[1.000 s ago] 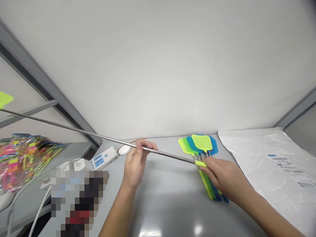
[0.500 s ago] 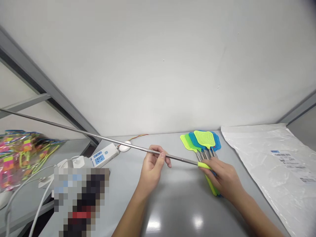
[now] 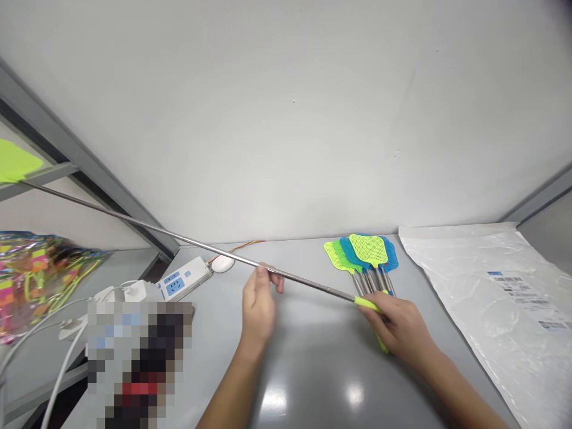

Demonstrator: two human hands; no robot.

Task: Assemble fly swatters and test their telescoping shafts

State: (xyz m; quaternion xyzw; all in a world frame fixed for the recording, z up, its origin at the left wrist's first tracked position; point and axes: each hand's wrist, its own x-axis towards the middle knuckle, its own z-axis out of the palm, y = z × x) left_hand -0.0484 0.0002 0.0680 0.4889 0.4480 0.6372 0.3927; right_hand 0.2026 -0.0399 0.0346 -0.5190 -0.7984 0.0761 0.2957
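My right hand grips the yellow-green handle of an extended telescopic fly swatter. Its thin steel rod runs up and to the left, ending in a yellow-green head at the left edge. My left hand pinches the rod near its middle, fingers closed round it. Just behind my right hand lies a stack of collapsed fly swatters with green and blue mesh heads, on the grey table.
A white power strip with cables and a white oval device lie at the left back. A clear plastic bag with a label covers the right side. Bags of colourful items sit far left. A white wall stands behind.
My left hand slid right along the rod, then back left towards its middle. The rod tilted steeper, and its green head has come back into view at the left edge.
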